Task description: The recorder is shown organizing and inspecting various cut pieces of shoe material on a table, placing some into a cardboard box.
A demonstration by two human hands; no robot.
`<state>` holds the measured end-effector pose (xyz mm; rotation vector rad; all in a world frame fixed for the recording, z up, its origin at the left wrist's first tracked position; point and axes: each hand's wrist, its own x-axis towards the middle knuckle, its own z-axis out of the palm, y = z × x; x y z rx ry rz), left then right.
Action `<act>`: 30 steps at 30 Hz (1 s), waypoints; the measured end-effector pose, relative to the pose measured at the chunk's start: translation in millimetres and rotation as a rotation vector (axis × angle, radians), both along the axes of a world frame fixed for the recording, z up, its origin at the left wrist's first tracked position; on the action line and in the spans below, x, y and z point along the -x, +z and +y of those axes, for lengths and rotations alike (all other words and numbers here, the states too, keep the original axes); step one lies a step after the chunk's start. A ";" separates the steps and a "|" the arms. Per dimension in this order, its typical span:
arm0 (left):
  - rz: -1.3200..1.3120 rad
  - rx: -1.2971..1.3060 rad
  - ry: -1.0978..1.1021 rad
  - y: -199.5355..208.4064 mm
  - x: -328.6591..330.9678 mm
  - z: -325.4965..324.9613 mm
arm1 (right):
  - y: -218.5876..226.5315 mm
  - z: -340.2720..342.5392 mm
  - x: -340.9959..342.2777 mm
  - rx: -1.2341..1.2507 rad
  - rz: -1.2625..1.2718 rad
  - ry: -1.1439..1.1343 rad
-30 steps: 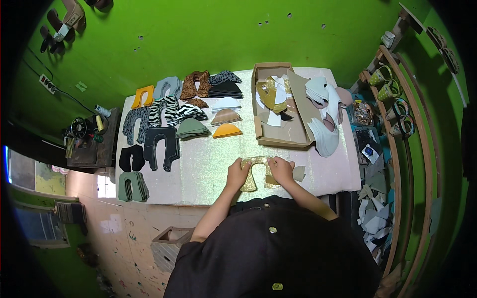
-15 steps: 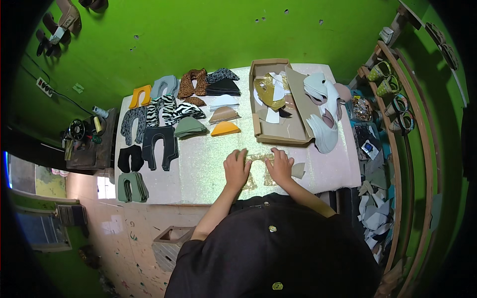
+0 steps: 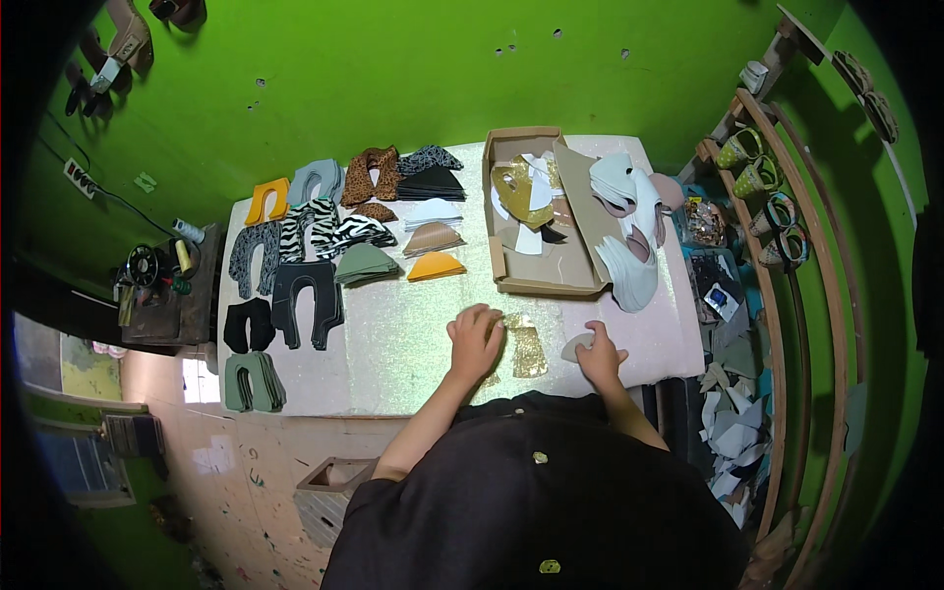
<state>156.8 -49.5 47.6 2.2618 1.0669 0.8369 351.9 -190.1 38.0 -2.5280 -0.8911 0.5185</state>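
Observation:
My left hand (image 3: 475,344) lies over the left arm of a glittery gold U-shaped cutout (image 3: 531,356) near the table's front edge. Its fingers are stretched forward, and it covers part of the gold piece. To the right, my right hand (image 3: 601,356) is at a small grey-beige curved piece (image 3: 573,347). The thumb side presses on that piece, which shows left of the hand; the fingertips' hold is partly hidden.
Left on the pale glittery table (image 3: 393,364) are stacks of U-shaped and half-round cutouts, including green half-rounds (image 3: 366,265) and black U-shapes (image 3: 307,285). Behind my right hand stands an open cardboard box (image 3: 551,285) of scraps. White pieces (image 3: 629,270) overlap its right side.
My right hand has left the gold cutout and moved right onto the grey-beige piece. My left hand has stayed on the gold cutout. The whole view has shifted slightly.

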 end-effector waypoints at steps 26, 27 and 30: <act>-0.599 0.921 0.009 91.7 103.2 -18.6 | 95.7 103.2 97.3 -0.502 0.550 0.713; -0.591 0.876 -0.025 94.0 109.0 -12.4 | 91.0 107.0 97.9 -0.395 0.844 0.736; -0.437 0.554 0.005 96.9 131.0 13.5 | 90.5 111.7 111.8 -0.369 1.046 0.553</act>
